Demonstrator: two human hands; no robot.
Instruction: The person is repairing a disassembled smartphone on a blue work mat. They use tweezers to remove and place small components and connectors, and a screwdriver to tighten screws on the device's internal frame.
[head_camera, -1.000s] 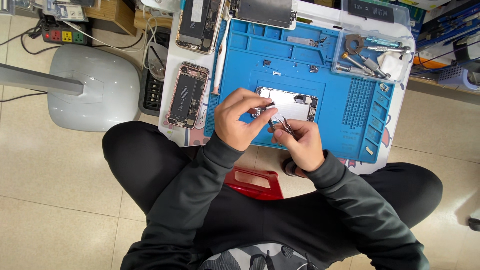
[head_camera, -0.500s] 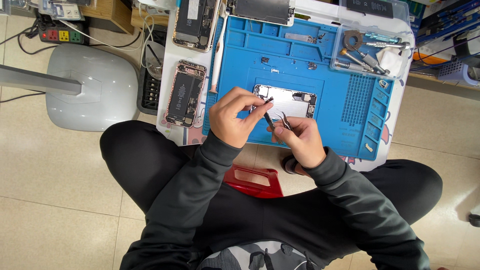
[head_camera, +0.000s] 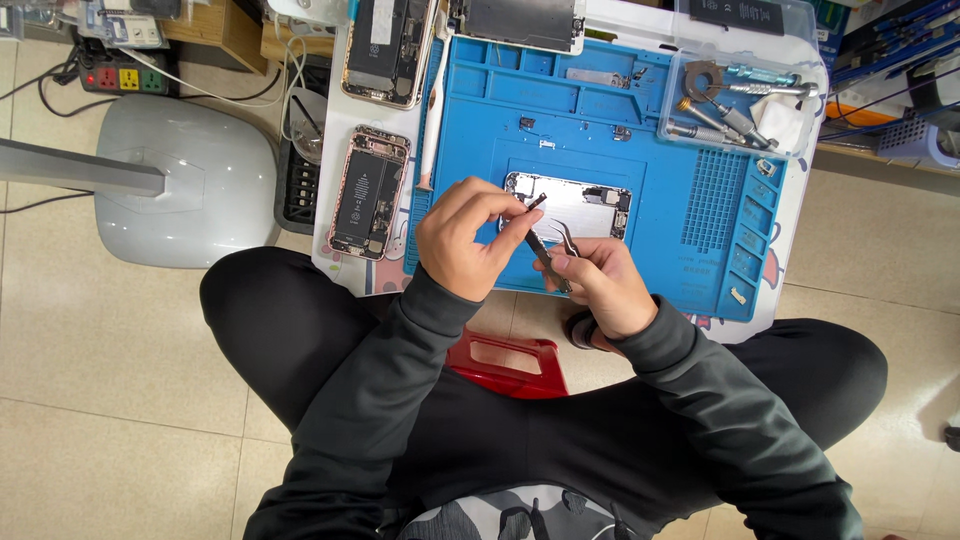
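Over the near edge of a blue repair mat (head_camera: 700, 215), the left hand (head_camera: 465, 245) pinches a small dark part (head_camera: 536, 203) while the right hand (head_camera: 600, 285) grasps tweezers (head_camera: 548, 255) steadying it above an opened phone housing (head_camera: 570, 205).

Beige floor tiles (head_camera: 120, 400) are spreading out left of the hands, a white lamp base (head_camera: 185, 180) is sitting there, and a red stool (head_camera: 510, 365) is showing below them.
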